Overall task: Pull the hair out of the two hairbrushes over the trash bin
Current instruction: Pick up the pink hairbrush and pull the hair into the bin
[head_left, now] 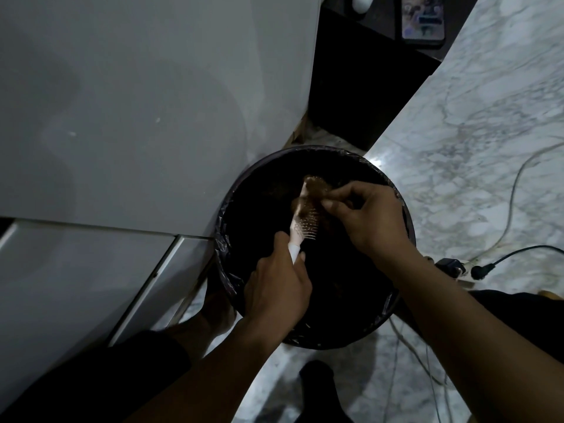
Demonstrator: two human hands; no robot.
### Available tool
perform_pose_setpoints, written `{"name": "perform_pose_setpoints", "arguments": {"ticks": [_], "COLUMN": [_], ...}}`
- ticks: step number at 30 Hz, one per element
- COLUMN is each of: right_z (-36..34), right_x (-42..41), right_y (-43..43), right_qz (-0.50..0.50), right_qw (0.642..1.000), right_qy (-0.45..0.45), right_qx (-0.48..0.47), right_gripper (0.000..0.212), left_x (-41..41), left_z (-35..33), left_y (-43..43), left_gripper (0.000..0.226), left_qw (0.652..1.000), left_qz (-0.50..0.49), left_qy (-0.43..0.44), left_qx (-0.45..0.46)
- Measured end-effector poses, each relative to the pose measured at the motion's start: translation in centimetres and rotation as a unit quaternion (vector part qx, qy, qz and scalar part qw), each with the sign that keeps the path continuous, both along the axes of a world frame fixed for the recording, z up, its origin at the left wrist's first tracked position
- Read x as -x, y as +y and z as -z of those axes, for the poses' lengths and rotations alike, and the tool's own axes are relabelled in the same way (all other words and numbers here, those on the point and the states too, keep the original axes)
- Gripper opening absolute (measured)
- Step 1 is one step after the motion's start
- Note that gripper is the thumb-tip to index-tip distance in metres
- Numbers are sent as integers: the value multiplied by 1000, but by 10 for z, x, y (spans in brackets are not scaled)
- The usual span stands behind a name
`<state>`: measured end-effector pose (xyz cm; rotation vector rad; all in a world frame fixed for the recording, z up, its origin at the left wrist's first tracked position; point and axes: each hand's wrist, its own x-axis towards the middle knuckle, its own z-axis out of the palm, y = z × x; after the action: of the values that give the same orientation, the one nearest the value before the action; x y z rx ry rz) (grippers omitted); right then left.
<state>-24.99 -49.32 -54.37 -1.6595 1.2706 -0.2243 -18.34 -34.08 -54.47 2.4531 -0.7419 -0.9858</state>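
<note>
A round black trash bin (pixel 232 196) lined with a dark bag stands on the floor below me. Over its opening my left hand (pixel 276 283) grips the white handle of a pale hairbrush (pixel 300 222), bristles facing right. A brown clump of hair (pixel 317 186) clings to the far end of the brush. My right hand (pixel 370 213) pinches that hair with thumb and fingertips, right beside the bristles. Only one hairbrush is in view.
White cabinet or appliance panels (pixel 122 117) press against the bin's left side. A marble floor (pixel 476 148) stretches to the right, with cables and a plug (pixel 482 270) lying near the bin. A phone (pixel 422 18) rests on a dark surface at the top.
</note>
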Motion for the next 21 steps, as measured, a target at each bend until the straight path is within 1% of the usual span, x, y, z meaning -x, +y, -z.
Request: {"name": "perform_pose_setpoints", "arguments": {"ticks": [2, 5, 7, 9, 10, 11, 13, 14, 16, 18, 20, 21], "right_z": [-1, 0, 0, 2, 1, 0, -1, -1, -4, -2, 0, 2], "right_x": [0, 1, 3, 5, 4, 4, 2, 1, -3, -3, -1, 0], "right_y": [-4, -10, -13, -16, -15, -14, -11, -10, -6, -4, -5, -6], "right_qz": [32, 82, 101, 59, 28, 2, -12, -8, -12, -14, 13, 30], "right_qw": [999, 995, 993, 995, 993, 989, 985, 985, 986, 992, 998, 999], "right_qy": [-5, -28, -17, 24, 42, 52, 32, 4, -49, -62, -39, -23], "right_qx": [-10, -51, -62, -78, -106, -137, -169, -171, -161, -111, -51, -36], "right_gripper": [6, 10, 14, 19, 23, 32, 53, 58, 62, 55, 32, 20], "left_x": [-3, -8, -10, -11, -11, -11, -10, -9, -6, -2, 1, 1], "left_z": [4, 9, 11, 10, 10, 9, 7, 5, 2, -2, -4, -4], "left_y": [0, 0, 0, -1, -1, -2, -2, -2, -2, -1, -1, -2], "left_gripper": [15, 16, 17, 17, 17, 17, 16, 16, 16, 15, 16, 16], "left_qw": [1000, 998, 997, 997, 997, 998, 999, 999, 1000, 1000, 1000, 1000], "left_qz": [-19, -50, -63, -65, -63, -59, -48, -41, -21, 9, 26, 28], "left_qy": [20, 39, 44, 43, 38, 32, 24, 24, 19, 3, -8, -9], "left_qx": [-5, -14, -18, -12, -9, -5, 1, 2, 5, 7, 9, 10]}}
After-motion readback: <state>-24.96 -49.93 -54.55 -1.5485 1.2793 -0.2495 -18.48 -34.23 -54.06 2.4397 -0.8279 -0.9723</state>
